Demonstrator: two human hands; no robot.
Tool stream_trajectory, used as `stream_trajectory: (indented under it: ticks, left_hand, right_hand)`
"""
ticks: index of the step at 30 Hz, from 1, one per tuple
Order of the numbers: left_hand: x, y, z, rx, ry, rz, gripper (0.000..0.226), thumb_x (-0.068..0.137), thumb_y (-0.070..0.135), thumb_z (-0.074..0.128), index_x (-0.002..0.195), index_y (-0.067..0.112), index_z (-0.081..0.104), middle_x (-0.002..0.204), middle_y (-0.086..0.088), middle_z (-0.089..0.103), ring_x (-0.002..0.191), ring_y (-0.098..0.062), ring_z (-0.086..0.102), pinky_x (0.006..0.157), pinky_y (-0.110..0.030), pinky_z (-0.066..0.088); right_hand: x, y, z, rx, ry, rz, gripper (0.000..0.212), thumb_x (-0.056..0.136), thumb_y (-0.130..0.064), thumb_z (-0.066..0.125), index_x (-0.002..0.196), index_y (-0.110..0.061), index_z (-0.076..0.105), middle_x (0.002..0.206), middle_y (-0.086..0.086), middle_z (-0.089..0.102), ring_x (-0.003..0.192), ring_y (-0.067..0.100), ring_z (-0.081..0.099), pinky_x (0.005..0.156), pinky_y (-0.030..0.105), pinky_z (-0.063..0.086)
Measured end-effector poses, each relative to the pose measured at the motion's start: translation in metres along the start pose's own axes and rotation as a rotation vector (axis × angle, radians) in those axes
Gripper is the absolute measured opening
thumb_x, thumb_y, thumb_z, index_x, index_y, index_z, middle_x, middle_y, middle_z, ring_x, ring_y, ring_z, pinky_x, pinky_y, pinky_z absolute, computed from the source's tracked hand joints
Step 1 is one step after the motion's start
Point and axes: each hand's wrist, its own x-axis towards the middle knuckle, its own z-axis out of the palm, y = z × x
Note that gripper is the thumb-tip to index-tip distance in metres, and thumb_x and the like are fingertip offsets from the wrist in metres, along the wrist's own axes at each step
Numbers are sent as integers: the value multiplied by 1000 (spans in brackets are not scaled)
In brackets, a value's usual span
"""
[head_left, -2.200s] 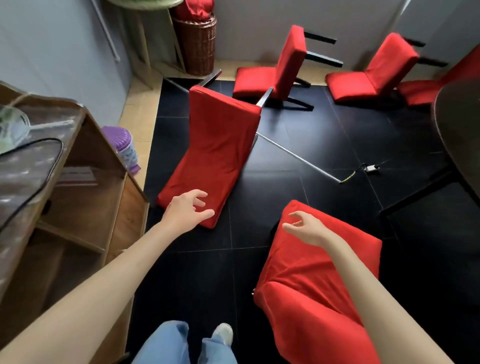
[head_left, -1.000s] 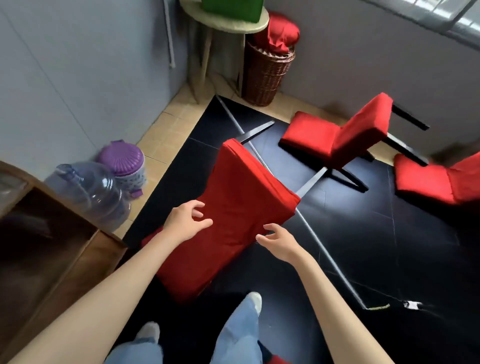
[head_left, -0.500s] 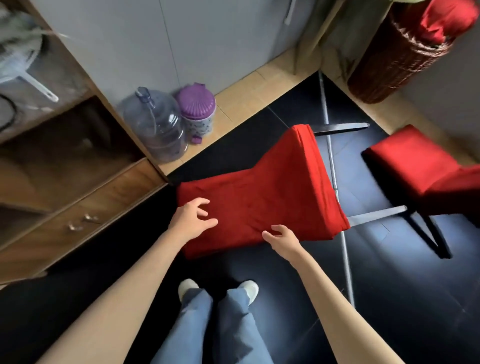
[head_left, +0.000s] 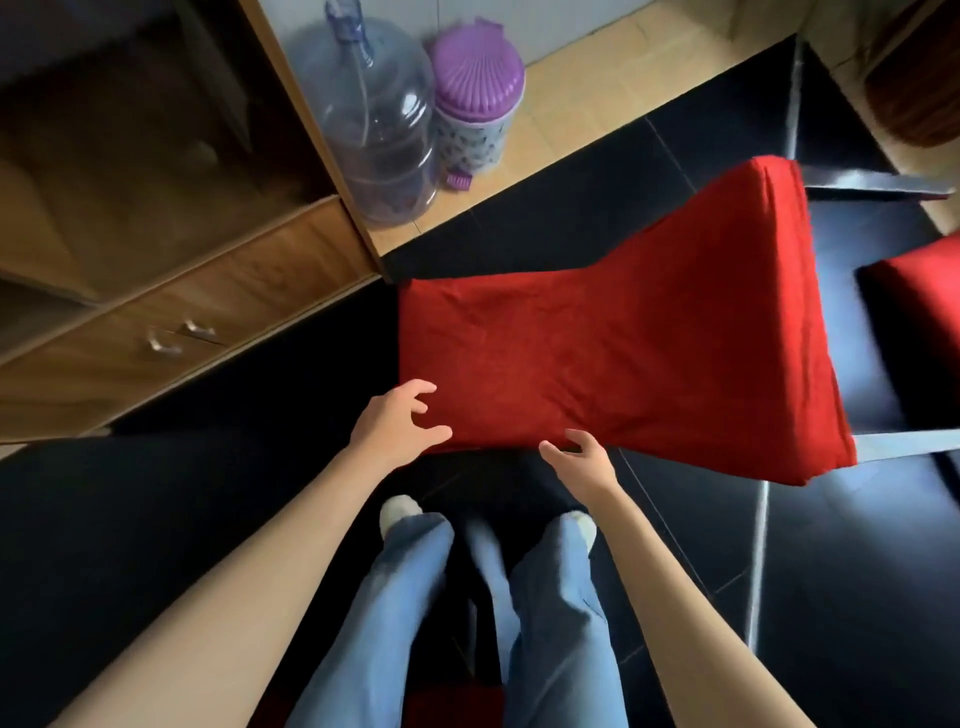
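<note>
Head view: toppled red-covered chair (head_left: 623, 353) near hands (head_left: 400, 421)

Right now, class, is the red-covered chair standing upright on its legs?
No: the red-covered chair lies tipped on the black floor, its metal legs sticking out sideways.

The one head-worn wide-angle camera looked steeply down, close above the left hand (head_left: 395, 422), right hand (head_left: 581, 462) and red chair (head_left: 623, 353) on the floor (head_left: 156, 519).

chair cover (head_left: 639, 353): plain red
chair legs (head_left: 904, 447): grey
floor tiles (head_left: 691, 545): glossy black; tan by the wall
bin (head_left: 475, 98): purple ribbed lid, white patterned body
water jug (head_left: 376, 124): clear, bluish
cabinet (head_left: 208, 291): brown woodgrain
trousers (head_left: 550, 623): light blue
</note>
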Motion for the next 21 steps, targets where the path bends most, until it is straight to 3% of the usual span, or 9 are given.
stream_trajectory:
  ticks: [7, 10, 13, 17, 21]
  left_hand:
    - [68, -89, 107, -6, -13, -175, 68, 77, 38, 77, 138, 32, 46, 131, 1, 57, 112, -21, 58, 92, -38, 50]
    - [100, -120, 163, -24, -8, -257, 72, 77, 38, 77, 140, 31, 42, 137, -1, 53, 120, -21, 54, 95, -34, 46]
    - [136, -141, 212, -77, 22, -324, 80, 78, 38, 77, 146, 28, 34, 142, -4, 48, 130, -23, 46, 98, -33, 40]
    - [181, -157, 263, -161, 88, -383, 89, 78, 39, 78, 149, 27, 26, 146, -9, 42, 133, -25, 41, 103, -34, 37]
    - [217, -163, 302, -200, 131, -359, 94, 77, 41, 78, 150, 32, 20, 144, -8, 38, 129, -25, 44, 93, -30, 37]
  right_hand:
    - [120, 59, 54, 43, 21, 7, 63, 86, -37, 68, 142, -23, 43, 92, -12, 46, 101, 13, 47, 93, 25, 35]
    - [173, 93, 69, 59, 51, 19, 69, 86, -36, 68, 146, -22, 37, 123, 1, 54, 122, 21, 49, 101, 29, 35]
    - [221, 125, 80, 63, 71, 46, 75, 87, -37, 67, 150, -22, 29, 148, 4, 42, 135, 24, 39, 107, 31, 31]
    - [271, 155, 98, 70, 105, 74, 82, 87, -40, 67, 153, -28, 20, 148, 4, 42, 135, 26, 40, 106, 33, 33]
    - [305, 171, 121, 106, 166, 63, 87, 87, -40, 67, 154, -31, 11, 146, 13, 42, 132, 30, 42, 105, 36, 35]
